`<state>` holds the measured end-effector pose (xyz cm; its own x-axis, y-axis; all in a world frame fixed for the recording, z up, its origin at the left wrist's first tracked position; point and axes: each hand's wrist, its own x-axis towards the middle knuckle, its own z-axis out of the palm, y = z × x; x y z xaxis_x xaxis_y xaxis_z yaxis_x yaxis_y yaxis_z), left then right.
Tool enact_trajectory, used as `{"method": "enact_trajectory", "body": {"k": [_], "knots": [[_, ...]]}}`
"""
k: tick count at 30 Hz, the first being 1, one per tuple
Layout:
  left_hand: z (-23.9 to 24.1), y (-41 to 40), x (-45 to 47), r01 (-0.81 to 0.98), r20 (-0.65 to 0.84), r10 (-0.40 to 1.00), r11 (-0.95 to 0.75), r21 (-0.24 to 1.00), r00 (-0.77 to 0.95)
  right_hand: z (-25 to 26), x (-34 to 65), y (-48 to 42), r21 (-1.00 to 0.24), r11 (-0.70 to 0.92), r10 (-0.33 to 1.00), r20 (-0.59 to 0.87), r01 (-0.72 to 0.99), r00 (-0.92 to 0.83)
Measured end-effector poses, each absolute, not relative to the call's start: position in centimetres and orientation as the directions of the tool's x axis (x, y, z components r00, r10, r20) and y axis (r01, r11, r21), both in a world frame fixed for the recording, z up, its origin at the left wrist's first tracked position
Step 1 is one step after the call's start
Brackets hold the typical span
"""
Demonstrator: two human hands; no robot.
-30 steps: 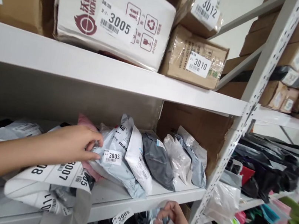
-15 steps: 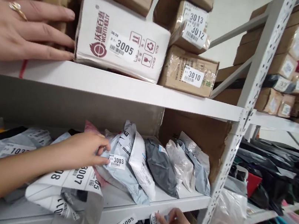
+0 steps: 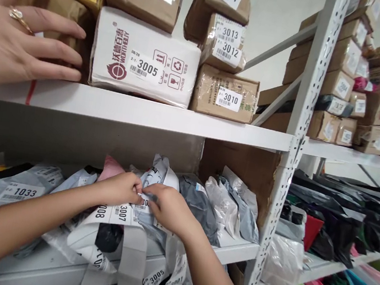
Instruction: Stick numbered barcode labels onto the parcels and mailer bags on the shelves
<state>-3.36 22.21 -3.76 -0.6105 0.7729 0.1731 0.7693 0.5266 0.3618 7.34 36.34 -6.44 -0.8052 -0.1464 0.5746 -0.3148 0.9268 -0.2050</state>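
My left hand (image 3: 121,188) and my right hand (image 3: 168,208) meet over a pale blue plastic parcel (image 3: 157,172) that stands on the middle shelf (image 3: 231,248). Both pinch at the small white number label on its front, which the fingers mostly hide. A white parcel marked 3007 (image 3: 118,213) lies just below my left hand. A strip of number labels (image 3: 170,277), reading 3005 and 3002, hangs below my right wrist over the shelf edge. A dark grey parcel (image 3: 199,201) leans right of my right hand.
Another person's hand (image 3: 23,36) with a ring rests on boxes on the upper shelf (image 3: 144,112), beside a white box 3005 (image 3: 145,59) and brown box 3010 (image 3: 225,95). Parcel 1033 (image 3: 15,189) lies at left. A perforated upright (image 3: 295,129) stands right, with more bags beyond.
My right hand has come up from the lower shelf to the pale blue parcel and joined my left hand at its label. The view has tilted upward a little.
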Motion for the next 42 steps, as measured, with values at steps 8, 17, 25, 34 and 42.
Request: {"method": "enact_trajectory", "body": {"k": [8,17,25,34,42], "knots": [[-6.1,21.6,0.8,0.725,0.485,0.754,0.619,-0.301,-0.442,-5.4,6.0,36.6,0.009,0.951,-0.275,0.484,-0.309,-0.831],[-5.2,21.4,0.0,0.784,0.5,0.689,0.62,-0.032,-0.524,-2.0,2.6,38.9,-0.024,0.855,-0.49,0.289,-0.518,-0.822],[-5.0,21.5,0.2,0.724,0.464,0.653,0.689,-0.036,-0.599,-2.4,0.7,40.0,-0.13,0.784,-0.539,0.343,-0.607,-0.769],[-7.4,21.3,-0.4,0.615,0.569,0.817,0.496,-0.613,-0.091,-3.0,0.6,41.0,-0.212,0.672,-0.58,0.445,-0.709,-0.682],[-7.6,20.9,-1.7,0.673,0.58,0.813,0.459,-0.58,-0.054,-3.7,0.6,41.4,-0.24,0.625,-0.577,0.5,-0.743,-0.646]]}}
